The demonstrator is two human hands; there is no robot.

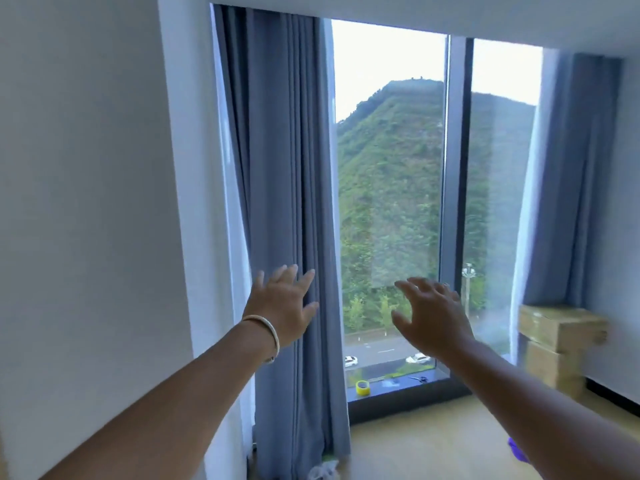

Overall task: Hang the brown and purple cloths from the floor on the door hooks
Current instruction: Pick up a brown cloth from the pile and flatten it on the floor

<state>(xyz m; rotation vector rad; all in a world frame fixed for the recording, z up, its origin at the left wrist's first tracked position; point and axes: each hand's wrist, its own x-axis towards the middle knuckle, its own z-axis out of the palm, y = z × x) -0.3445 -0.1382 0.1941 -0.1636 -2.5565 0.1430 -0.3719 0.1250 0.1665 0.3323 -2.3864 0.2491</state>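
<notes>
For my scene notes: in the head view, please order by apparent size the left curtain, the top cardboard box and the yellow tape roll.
1. left curtain
2. top cardboard box
3. yellow tape roll

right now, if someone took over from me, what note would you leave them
Left hand: open, raised in front of the curtain, holding nothing; bracelet on the wrist.
Right hand: open, raised before the window, holding nothing.
Purple cloth: a bit of it shows on the floor at lower right, partly hidden by the right arm.
Brown cloth, door and hooks: not in view.
Done: nothing that shows.
Left: pick up both cloths and hang them on the door hooks.
</notes>
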